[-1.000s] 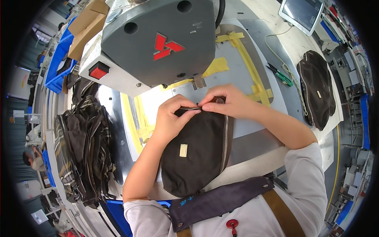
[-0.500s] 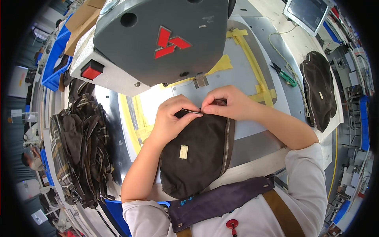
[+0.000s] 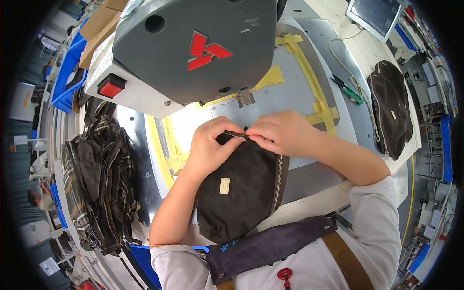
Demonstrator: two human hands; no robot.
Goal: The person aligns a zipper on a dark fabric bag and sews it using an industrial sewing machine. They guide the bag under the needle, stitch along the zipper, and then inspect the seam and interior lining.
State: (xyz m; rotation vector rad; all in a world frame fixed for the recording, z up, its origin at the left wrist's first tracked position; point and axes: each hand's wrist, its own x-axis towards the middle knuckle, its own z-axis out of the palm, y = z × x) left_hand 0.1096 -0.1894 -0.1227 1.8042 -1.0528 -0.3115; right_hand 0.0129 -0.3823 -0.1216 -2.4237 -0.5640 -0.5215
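Observation:
A dark brown fabric pouch (image 3: 241, 188) hangs over the near edge of the worktable, with a zipper (image 3: 279, 181) down its right side and a small pale label (image 3: 224, 186) on its face. Both hands meet at its top edge. My left hand (image 3: 212, 145) pinches the pouch's upper edge between thumb and fingers. Close beside it, my right hand (image 3: 285, 133) is closed on the same edge with thumb and forefinger together. A small dark bit of the edge pokes up between the fingertips; its details are too small to tell.
A grey sewing machine head (image 3: 198, 53) overhangs the plate marked with yellow tape (image 3: 314, 77). Green-handled snips (image 3: 350, 93) and a cord lie at right, near another dark pouch (image 3: 390, 111). Dark and plaid pouches (image 3: 101, 179) are heaped at left. A tablet screen (image 3: 376, 17) stands at back right.
My right hand has turned palm-down and its fingers have closed in more tightly at the pouch's edge. My left hand keeps its pinch almost unchanged.

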